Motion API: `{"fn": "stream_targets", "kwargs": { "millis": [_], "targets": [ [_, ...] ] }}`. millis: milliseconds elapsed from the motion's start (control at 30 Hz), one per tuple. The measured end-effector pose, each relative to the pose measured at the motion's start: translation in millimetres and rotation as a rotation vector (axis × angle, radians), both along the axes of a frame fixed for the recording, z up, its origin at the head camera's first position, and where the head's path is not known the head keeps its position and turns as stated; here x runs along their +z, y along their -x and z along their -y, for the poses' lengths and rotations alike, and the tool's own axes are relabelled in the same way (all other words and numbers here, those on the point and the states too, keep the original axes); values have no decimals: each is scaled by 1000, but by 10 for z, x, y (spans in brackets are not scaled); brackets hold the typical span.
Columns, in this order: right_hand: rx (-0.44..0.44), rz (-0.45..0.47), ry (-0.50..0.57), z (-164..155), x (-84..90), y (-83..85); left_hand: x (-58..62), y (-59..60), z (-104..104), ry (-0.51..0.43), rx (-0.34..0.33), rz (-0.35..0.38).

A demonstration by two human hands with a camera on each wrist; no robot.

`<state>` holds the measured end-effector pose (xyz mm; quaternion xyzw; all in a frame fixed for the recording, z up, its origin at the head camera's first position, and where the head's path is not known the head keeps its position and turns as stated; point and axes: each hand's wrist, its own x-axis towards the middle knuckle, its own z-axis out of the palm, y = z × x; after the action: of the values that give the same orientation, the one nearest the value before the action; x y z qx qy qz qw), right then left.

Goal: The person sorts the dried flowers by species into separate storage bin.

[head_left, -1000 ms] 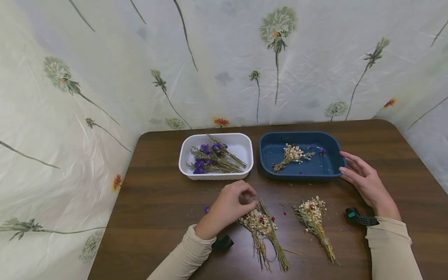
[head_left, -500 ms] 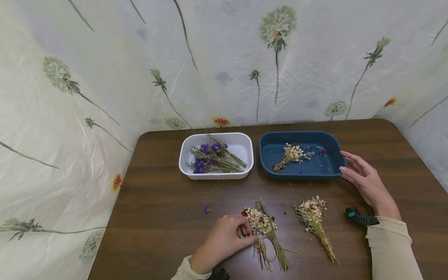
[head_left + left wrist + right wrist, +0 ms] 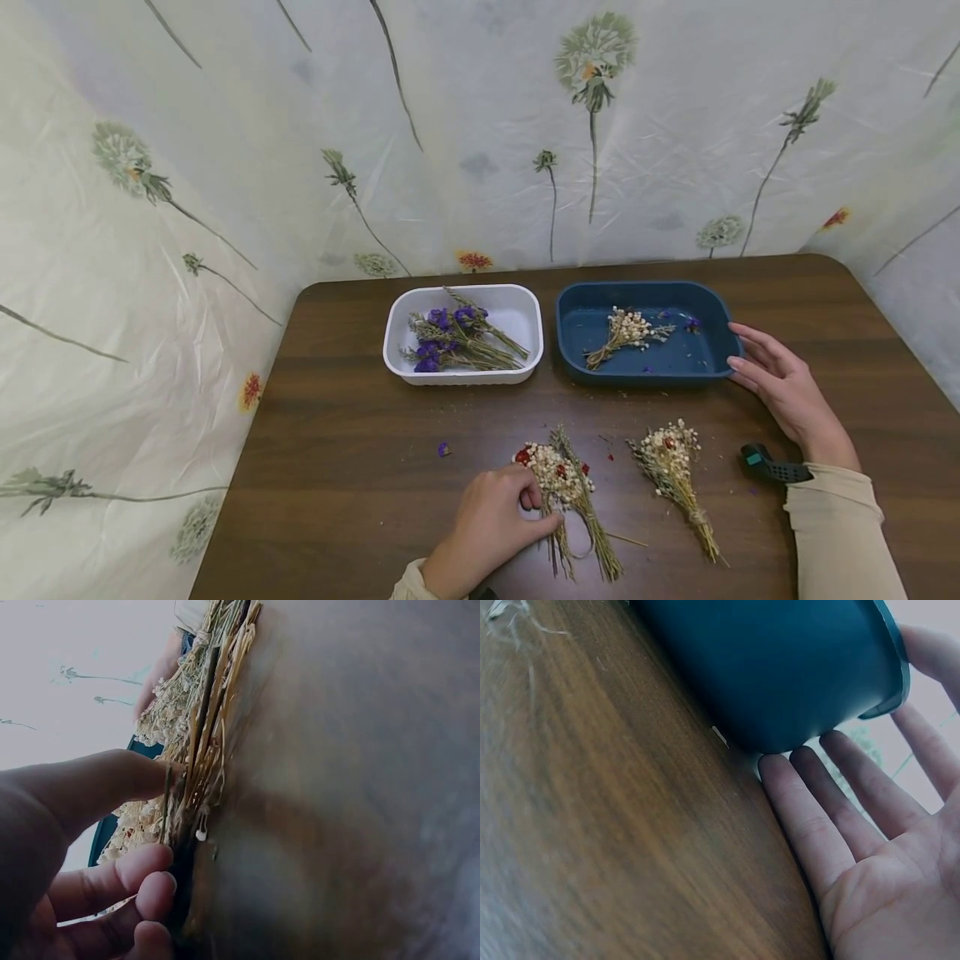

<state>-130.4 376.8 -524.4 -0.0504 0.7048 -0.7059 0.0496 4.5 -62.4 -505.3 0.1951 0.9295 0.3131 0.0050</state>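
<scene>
My left hand (image 3: 491, 517) pinches at the stems of a dried flower bunch (image 3: 542, 460) with cream and red blooms. In the left wrist view, the thumb and curled fingers come up against the straw-coloured stems (image 3: 202, 742), a thin stem between them. A second bunch with greener stems (image 3: 596, 533) lies against its right side, and a loop of tie shows between the two. At the right end of a blue tray (image 3: 645, 379), my right hand (image 3: 787, 396) rests its extended fingers and thumb against the wall and rim. Inside lies a small cream-flowered bunch (image 3: 624, 332).
A white tray (image 3: 517, 312) beside the blue one holds purple-flowered dried bunches (image 3: 457, 342). Another cream bunch (image 3: 678, 479) lies on the brown table (image 3: 337, 483), right of the pair. A purple bloom (image 3: 444, 449), a loose stalk (image 3: 626, 540) and crumbs are scattered about.
My left hand has come down toward the near side, from above the flower heads to the stems of the left bunch, then slightly right. My right hand stays at the blue tray.
</scene>
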Motion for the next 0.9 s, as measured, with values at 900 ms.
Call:
{"fn": "stream_targets", "kwargs": {
  "millis": [900],
  "targets": [
    [1, 13, -17, 7, 18, -1, 12, 188, 220, -95, 104, 18]
  ]
}}
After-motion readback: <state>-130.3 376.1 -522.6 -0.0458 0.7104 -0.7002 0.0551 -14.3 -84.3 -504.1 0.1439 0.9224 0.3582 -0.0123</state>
